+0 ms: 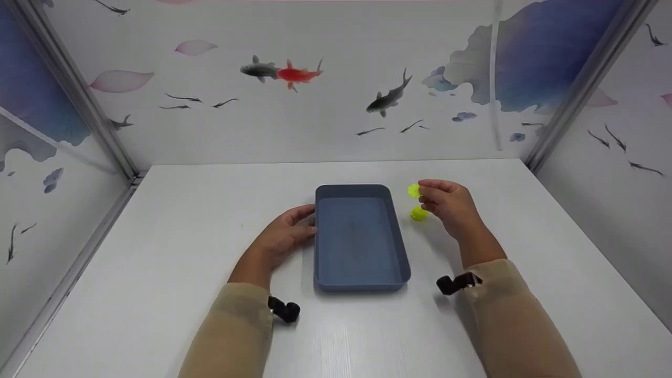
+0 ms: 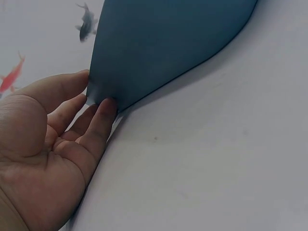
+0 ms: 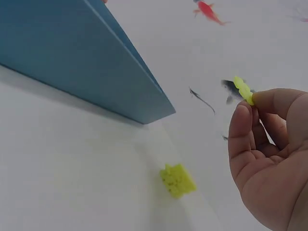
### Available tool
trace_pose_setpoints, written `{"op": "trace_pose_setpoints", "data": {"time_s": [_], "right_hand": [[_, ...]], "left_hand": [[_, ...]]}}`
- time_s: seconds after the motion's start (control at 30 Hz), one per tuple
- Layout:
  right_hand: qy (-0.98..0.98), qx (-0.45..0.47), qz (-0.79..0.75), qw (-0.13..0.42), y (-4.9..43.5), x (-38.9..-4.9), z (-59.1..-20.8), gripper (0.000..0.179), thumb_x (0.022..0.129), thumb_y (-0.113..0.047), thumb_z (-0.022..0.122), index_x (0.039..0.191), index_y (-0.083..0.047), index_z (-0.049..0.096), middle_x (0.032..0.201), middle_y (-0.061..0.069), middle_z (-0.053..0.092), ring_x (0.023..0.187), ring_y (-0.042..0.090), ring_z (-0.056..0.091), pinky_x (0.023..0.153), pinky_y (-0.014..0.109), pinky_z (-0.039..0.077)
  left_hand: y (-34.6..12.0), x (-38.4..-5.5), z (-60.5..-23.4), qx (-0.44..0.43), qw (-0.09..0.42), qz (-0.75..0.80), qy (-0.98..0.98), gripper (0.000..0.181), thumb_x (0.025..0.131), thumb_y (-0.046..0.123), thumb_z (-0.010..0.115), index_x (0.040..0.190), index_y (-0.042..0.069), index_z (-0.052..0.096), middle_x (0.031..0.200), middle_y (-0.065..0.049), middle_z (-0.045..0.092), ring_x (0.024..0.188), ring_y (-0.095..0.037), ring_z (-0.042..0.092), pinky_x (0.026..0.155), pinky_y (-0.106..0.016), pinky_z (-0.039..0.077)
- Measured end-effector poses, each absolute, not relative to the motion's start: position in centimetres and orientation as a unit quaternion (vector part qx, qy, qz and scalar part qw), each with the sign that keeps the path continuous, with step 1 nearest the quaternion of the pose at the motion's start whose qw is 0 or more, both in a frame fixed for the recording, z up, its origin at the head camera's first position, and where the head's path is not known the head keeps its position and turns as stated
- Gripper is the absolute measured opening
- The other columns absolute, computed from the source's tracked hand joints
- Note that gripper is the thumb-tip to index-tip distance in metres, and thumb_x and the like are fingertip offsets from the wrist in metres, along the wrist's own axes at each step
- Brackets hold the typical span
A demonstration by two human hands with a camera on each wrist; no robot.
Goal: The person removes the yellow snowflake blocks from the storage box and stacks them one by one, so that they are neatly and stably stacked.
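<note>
A blue-grey rectangular tray (image 1: 361, 287) stands on the white table in front of me. My left hand (image 1: 286, 233) rests against the outside of its left wall, thumb and fingertips touching it; in the left wrist view the fingers (image 2: 98, 127) lie along the tray's side (image 2: 159, 43). To the right of the tray, my right hand (image 1: 446, 205) pinches a thin, bright yellow-green piece with a scalloped edge (image 1: 413, 190) between thumb and fingers, raised above the table. Below it on the table sits a small yellow-green stack (image 3: 177, 180) with a similar wavy outline.
The white tabletop (image 1: 157, 252) is bounded by a back wall (image 1: 315, 136) printed with fish and petals, and by side panels with metal corner posts (image 1: 572, 100). A small black camera (image 1: 286, 310) sits on each wrist.
</note>
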State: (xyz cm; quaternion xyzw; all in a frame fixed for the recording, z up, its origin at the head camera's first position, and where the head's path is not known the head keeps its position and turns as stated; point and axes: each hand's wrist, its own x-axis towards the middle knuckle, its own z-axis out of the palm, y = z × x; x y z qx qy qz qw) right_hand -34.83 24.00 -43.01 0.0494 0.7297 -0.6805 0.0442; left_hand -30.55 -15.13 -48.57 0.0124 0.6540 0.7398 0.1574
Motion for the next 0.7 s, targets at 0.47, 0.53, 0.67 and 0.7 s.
{"op": "trace_pose_setpoints", "data": {"time_s": [0.47,0.53,0.67,0.7], "right_hand": [[0.722,0.131,-0.676,0.070,27.0,-35.9,-46.3,0.036,0.108,-0.026,0.065,0.142,-0.012,0.067,0.129,0.002,0.065,0.106,0.016,0.064,0.093,0.019,0.059],[0.720,0.137,-0.677,0.072,27.1,-35.9,-46.7,0.036,0.108,-0.025,0.065,0.141,-0.012,0.067,0.131,0.004,0.064,0.107,0.017,0.064,0.093,0.020,0.059],[0.720,0.149,-0.674,0.074,27.0,-36.0,-47.0,0.034,0.106,-0.025,0.069,0.138,-0.013,0.069,0.134,0.005,0.063,0.110,0.019,0.064,0.095,0.022,0.059],[0.723,0.149,-0.670,0.073,27.0,-36.0,-47.1,0.034,0.105,-0.025,0.070,0.137,-0.014,0.069,0.134,0.005,0.063,0.110,0.019,0.064,0.095,0.022,0.059]], "left_hand": [[-15.1,-30.5,-48.7,0.004,0.153,0.736,0.659,0.070,0.095,-0.002,0.074,0.159,0.014,0.051,0.169,-0.003,0.045,0.153,-0.023,0.050,0.121,-0.040,0.047],[-15.1,-30.6,-48.8,0.004,0.155,0.737,0.658,0.070,0.095,-0.001,0.074,0.159,0.014,0.050,0.169,-0.002,0.044,0.153,-0.023,0.050,0.121,-0.039,0.046],[-15.0,-30.6,-48.8,0.011,0.155,0.737,0.658,0.070,0.095,-0.001,0.074,0.159,0.013,0.050,0.169,-0.003,0.044,0.153,-0.024,0.049,0.121,-0.040,0.046],[-15.0,-30.6,-48.8,0.012,0.154,0.737,0.658,0.070,0.095,-0.002,0.074,0.159,0.013,0.050,0.169,-0.003,0.044,0.153,-0.024,0.049,0.121,-0.040,0.046]]}}
